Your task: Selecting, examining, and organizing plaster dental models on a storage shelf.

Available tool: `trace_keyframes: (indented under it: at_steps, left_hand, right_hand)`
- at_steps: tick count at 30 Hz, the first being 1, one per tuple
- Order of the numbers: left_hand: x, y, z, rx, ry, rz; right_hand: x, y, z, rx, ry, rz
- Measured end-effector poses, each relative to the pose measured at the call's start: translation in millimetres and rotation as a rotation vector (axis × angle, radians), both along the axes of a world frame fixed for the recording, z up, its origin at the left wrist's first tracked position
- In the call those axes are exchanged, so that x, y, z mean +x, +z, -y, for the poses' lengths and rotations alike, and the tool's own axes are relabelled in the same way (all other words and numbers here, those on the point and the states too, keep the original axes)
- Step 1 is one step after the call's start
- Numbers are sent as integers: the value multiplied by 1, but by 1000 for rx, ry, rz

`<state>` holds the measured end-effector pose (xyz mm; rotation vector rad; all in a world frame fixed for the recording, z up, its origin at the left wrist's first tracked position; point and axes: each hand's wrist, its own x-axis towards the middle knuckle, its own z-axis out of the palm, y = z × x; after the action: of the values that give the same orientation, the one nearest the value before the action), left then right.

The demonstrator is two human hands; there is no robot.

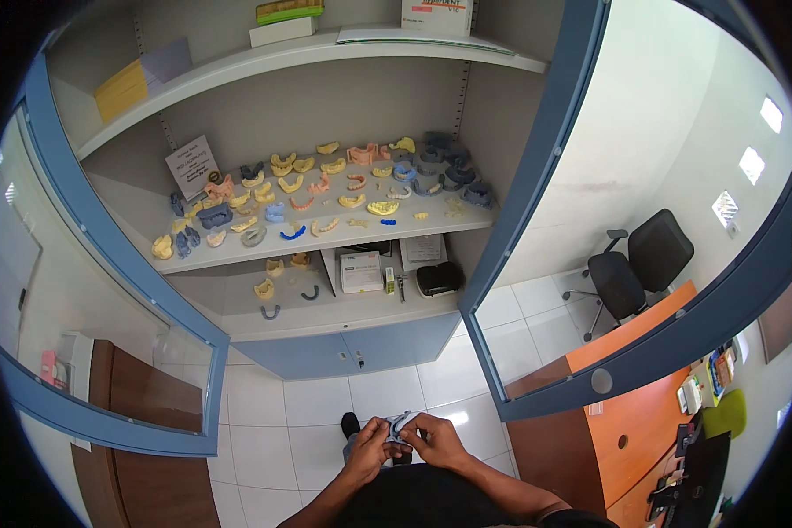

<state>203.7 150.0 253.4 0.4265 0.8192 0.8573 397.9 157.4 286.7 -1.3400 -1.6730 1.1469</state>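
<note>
1. The grey dental model (399,425) is held up in front of the person's waist, above the floor (260,449) and near the person's body. Fingers cover much of it, so its full shape cannot be told.
2. The left hand (369,451) has its grip closed on the model's left side, thumb and fingers pressed to it.
3. The right hand (438,442) grips the model from the right, fingers bent over its edge; both hands hold it together.
4. Just left of the hands, a dark foot (350,424) shows on the pale tiles.
5. Beyond stands an open cabinet (312,353) with blue lower doors. Its middle shelf (273,253) carries many dental casts, mostly cream, with pink, grey and blue ones among them; a yellow cast (383,209) sits near the front, dark casts (478,194) at the right end, and a card (194,167) leans at the left.
6. Below that shelf are a few more casts, a white box (361,273) and, to its right, a black case (439,279).
7. Glass doors swing out on both sides.
8. Farther right are a black chair (629,264) and an orange counter (625,471) bearing a monitor (708,475).
</note>
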Motion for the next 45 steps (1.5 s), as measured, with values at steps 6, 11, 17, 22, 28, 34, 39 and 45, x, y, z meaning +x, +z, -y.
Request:
trace_keyframes:
  at_steps: [6, 11, 17, 22, 28, 34, 39, 45]
  left_hand:
    - [0, -1, 0, 6, 13, -6]
    - [0, -10, 1, 34, 35, -19]
    - [0, -4, 1, 30, 30, -23]
    - [-1, -1, 2, 42, 17, -52]
    - [-3, -5, 4, 113, 3, -118]
    - [-4, -5, 1, 159, 18, -149]
    - [-6, -14, 0, 304, 2, -336]
    - [-10, -14, 9, 344, 35, -341]
  right_hand:
    - [0, -3, -1, -14, -6, -12]
    - [-1, 7, -1, -70, 25, -48]
    - [-1, -12, 1, -199, 18, -243]
    - [-4, -13, 1, -322, 4, -461]
    - [-1, -12, 1, -232, 39, -260]
    - [-2, -12, -3, -180, 24, -113]
    - [-6, -10, -6, -57, 22, 124]
    - [-11, -3, 1, 95, 22, 269]
